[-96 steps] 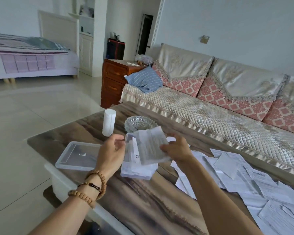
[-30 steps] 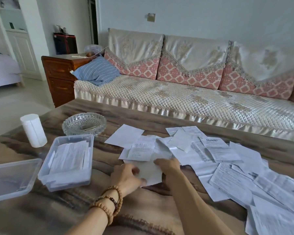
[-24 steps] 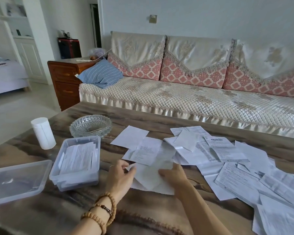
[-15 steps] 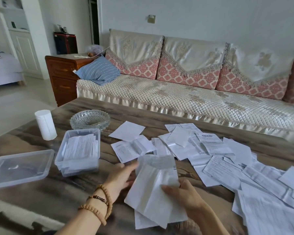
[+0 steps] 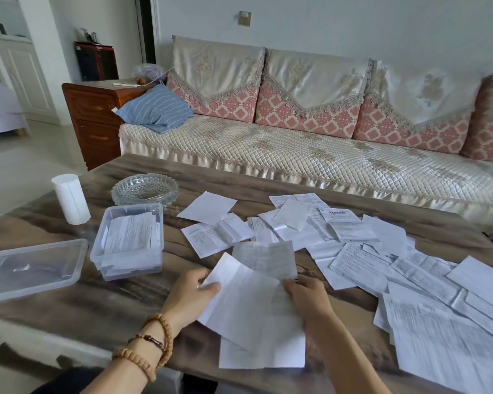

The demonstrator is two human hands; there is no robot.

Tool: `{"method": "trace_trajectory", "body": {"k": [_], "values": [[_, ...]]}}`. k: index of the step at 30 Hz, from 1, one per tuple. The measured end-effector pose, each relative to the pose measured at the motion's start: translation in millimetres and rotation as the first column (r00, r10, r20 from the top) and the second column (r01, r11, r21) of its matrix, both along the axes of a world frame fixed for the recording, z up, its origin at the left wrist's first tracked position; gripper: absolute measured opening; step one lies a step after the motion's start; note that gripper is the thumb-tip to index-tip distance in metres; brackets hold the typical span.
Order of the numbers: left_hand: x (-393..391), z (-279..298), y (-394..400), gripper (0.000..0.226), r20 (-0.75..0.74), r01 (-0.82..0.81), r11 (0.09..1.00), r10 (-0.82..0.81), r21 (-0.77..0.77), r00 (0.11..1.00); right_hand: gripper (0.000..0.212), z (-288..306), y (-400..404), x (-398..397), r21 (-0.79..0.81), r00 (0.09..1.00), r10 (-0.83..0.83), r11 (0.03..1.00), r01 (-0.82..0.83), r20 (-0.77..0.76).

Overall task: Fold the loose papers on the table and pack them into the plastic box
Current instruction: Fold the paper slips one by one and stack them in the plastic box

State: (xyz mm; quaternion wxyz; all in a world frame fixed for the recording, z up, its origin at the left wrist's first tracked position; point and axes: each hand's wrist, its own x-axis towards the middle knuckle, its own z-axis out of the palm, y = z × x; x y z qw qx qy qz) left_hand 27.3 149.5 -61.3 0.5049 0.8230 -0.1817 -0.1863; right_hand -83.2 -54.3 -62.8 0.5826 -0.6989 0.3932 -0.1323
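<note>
A large white sheet of paper (image 5: 251, 308) is in front of me over the near part of the table (image 5: 69, 302), partly bent over itself. My left hand (image 5: 191, 294) pinches its left edge with thumb on top. My right hand (image 5: 308, 294) grips its right side, fingers curled into the paper. The clear plastic box (image 5: 127, 243) stands to the left and holds several folded papers (image 5: 131, 233). Many loose printed papers (image 5: 353, 251) lie spread over the right half of the table.
The box's clear lid (image 5: 32, 268) lies at the far left. A white cylinder (image 5: 71, 199) and a glass dish (image 5: 145, 189) stand behind the box. A quilted sofa (image 5: 296, 149) runs along the table's far side, with a wooden cabinet (image 5: 94, 123) at its left.
After putting folded paper in the box, both hands moved right, picked a large sheet from the pile and pulled it toward me; it now bends over between them.
</note>
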Motion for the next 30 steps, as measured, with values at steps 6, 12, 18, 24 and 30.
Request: {"method": "trace_trajectory", "body": {"k": [6,12,18,24,30], "values": [[28,-4,13,0.024,0.017,-0.142,0.988,0.141,0.061,0.990,0.009,6,-36,-37,-0.345,0.899,0.122,0.895,-0.283,-0.420],[45,0,-4,0.024,0.119,-0.153,0.985,0.143,0.079,0.983,0.050,19,-19,5,-0.698,0.886,-0.005,0.619,-0.362,-0.464],[83,-4,-15,0.011,0.334,-0.151,0.955,0.060,0.254,0.941,0.071,23,-9,135,-0.544,0.894,0.228,0.726,-0.420,-0.385],[92,-25,-18,0.016,0.420,-0.112,0.950,-0.022,0.291,0.907,0.122,3,-14,232,-0.487,0.764,0.173,0.678,-0.551,-0.622],[93,-34,-12,0.018,0.391,-0.060,0.980,-0.020,0.192,0.920,0.067,3,-10,239,-0.371,0.805,0.244,0.789,-0.489,-0.541]]}}
